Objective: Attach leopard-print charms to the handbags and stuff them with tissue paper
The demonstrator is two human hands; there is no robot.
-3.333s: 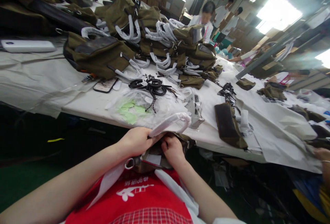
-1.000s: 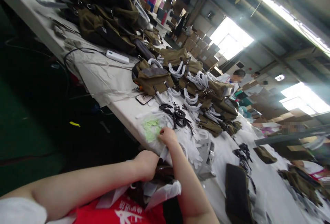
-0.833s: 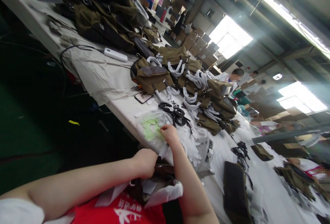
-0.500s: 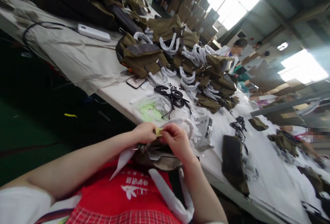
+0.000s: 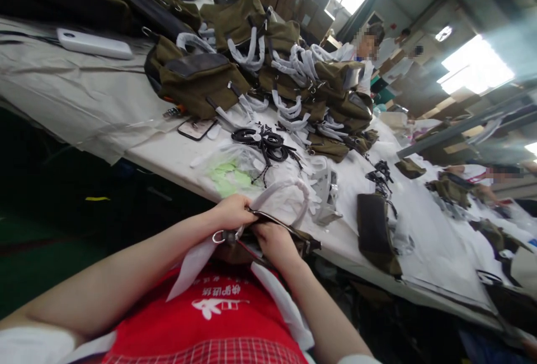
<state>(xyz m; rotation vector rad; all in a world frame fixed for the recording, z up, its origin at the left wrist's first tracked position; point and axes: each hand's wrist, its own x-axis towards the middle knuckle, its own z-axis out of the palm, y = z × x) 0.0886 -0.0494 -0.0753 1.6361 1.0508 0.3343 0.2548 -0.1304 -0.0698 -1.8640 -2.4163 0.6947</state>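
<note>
An olive handbag rests against my red apron at the table's front edge, with its zippered top parted. My left hand is closed on the bag's rim beside the zipper. Inside the opening, the fingers of my right hand are hidden, so their grip cannot be made out. One white-wrapped handle arches beyond the hands; another white-wrapped handle hangs down over the apron. A metal ring sits at the bag's left end.
Olive bags with wrapped handles are heaped across the table. Nearer lie black coiled straps, green papers, a phone and a white tape dispenser. A dark bag lies at right. Other people work farther off.
The small yellow piece between my fingers is out of sight. My right hand has gone down into the bag, and my left hand has moved onto its rim. The view has shifted.
</note>
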